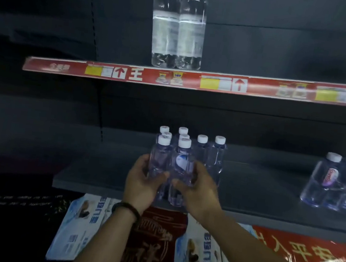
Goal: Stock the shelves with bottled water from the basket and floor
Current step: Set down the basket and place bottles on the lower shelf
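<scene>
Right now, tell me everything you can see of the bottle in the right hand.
The bottle is small, clear plastic with a white cap and a white-and-blue label patch facing the camera. It is upright at the front edge of the lower shelf; whether it rests there I cannot tell. The right hand curls around its lower half, and it sits against the second bottle gripped by the left hand.

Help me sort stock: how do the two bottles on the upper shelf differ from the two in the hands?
The upper pair stands untouched; the held pair is gripped by the left hand and right hand. The upper pair looks taller, with pale wrap labels; the held pair is shorter, with one blue-white label showing. Both are clear, upright, white-capped.
</scene>
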Available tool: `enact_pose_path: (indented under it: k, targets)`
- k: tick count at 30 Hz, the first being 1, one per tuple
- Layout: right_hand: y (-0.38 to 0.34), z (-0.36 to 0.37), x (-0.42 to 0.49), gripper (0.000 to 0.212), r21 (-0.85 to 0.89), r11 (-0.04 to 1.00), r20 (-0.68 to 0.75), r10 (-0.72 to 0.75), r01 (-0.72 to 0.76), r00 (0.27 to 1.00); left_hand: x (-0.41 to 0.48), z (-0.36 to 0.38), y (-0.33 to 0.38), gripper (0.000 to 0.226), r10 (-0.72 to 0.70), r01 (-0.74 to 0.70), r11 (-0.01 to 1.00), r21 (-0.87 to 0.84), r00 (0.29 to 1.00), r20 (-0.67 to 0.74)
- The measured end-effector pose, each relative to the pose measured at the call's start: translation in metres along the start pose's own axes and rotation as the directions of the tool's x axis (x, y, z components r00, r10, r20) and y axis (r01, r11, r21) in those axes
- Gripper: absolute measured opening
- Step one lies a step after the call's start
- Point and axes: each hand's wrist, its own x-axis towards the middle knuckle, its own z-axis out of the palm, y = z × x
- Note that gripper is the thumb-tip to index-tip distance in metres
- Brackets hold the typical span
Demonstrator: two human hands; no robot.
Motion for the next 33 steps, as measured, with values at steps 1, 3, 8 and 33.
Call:
enact_pose_path:
  k: [1,3,8,33]
  targets:
    - [0.001,0.006,0.008,0.050,-0.028,1.000,-0.014,0.000,0.000,1.000,0.008,0.000,-0.004,0.040,0.017,-0.017,1.000,0.003,1.000,-0.015]
    - [0.007,0.017,0.024,0.053,-0.106,0.994,-0.066,-0.023,0.016,0.998,0.022,-0.001,-0.015,0.042,0.032,-0.031,0.999,0.008,0.999,-0.030]
    - [0.026,0.030,0.040,0.055,-0.160,0.987,-0.151,-0.045,0.020,0.988,0.037,-0.005,-0.041,0.045,0.071,-0.071,0.992,0.102,0.997,0.007]
    - [0.035,0.012,-0.002,0.019,-0.303,0.949,-0.033,0.078,-0.085,0.996,0.005,0.010,-0.041,0.037,0.145,-0.018,0.881,0.472,0.962,-0.233]
